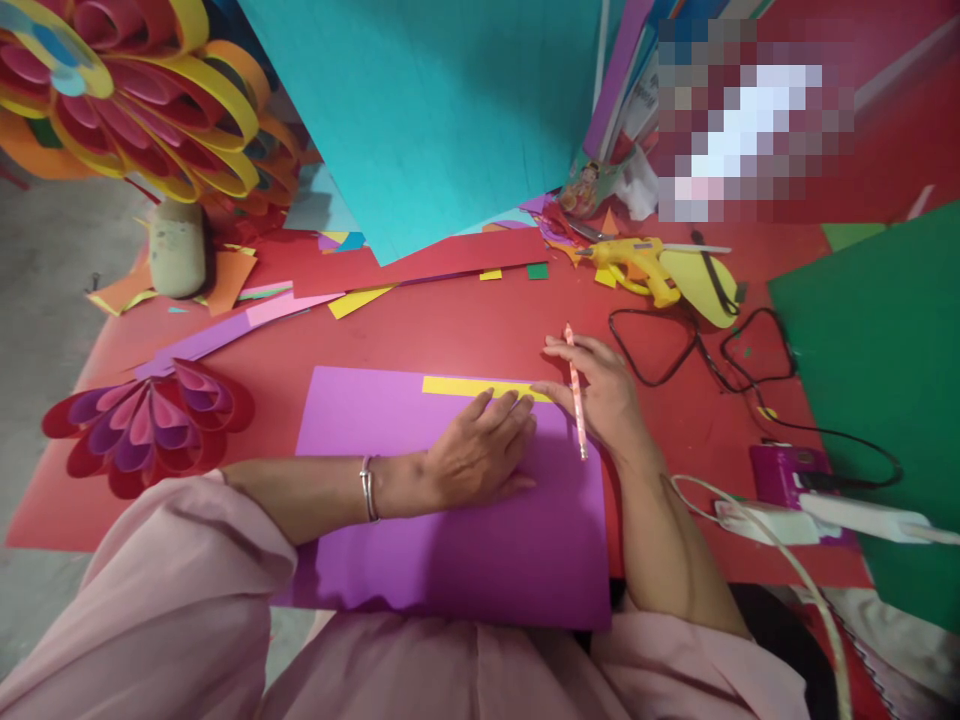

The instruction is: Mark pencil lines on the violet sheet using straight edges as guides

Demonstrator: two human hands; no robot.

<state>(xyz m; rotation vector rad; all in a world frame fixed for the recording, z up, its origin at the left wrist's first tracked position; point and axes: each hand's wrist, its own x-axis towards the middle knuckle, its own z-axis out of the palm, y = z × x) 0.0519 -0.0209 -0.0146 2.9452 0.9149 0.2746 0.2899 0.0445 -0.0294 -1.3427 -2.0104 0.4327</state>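
A purple paper sheet (360, 560) lies on the red table in front of me. Along its far edge runs a narrow yellow paper strip (450, 387). My left hand (480, 450) rests flat on the sheet, its fingertips on the strip's near side. At the strip's right end is my right hand (596, 390), its thumb touching or close to the paper. A pink patterned pencil (576, 400) is tucked between the fingers of that hand, its eraser end toward me.
A yellow glue gun (637, 265) with a black cord lies at the back right. A white power strip (780, 522) and green sheet (885, 400) are on the right. Looped-paper flowers (154, 420) stand left. A turquoise sheet (442, 110) overhangs paper scraps at the back.
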